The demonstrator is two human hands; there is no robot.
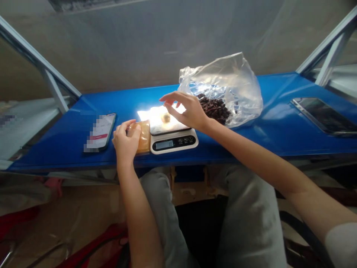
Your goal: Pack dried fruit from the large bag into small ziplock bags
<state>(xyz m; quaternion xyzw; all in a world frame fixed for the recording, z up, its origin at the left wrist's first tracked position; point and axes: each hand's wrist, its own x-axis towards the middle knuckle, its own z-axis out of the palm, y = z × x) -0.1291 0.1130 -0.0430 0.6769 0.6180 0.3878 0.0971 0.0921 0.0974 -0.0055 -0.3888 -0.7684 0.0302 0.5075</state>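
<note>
A white kitchen scale (175, 146) stands on the blue table, its display reading about 18. On its bright, glare-washed plate sits a small round tan piece (165, 118). Above that plate hovers my right hand (188, 109), thumb and index finger apart with nothing visible between them. My left hand (126, 139) grips the left side of a flat tan packet (144, 138), which touches or nearly touches the scale's left edge. Just beyond my right wrist, dark dried pieces (216, 108) lie in an opened clear plastic bag (247, 91).
A phone with a lit screen (100, 132) lies left of my left hand. Another dark-screened device (326, 115) rests at the right of the blue table (267, 139). Slanted metal bars (41, 65) rise at both ends, and a grey surface stands behind.
</note>
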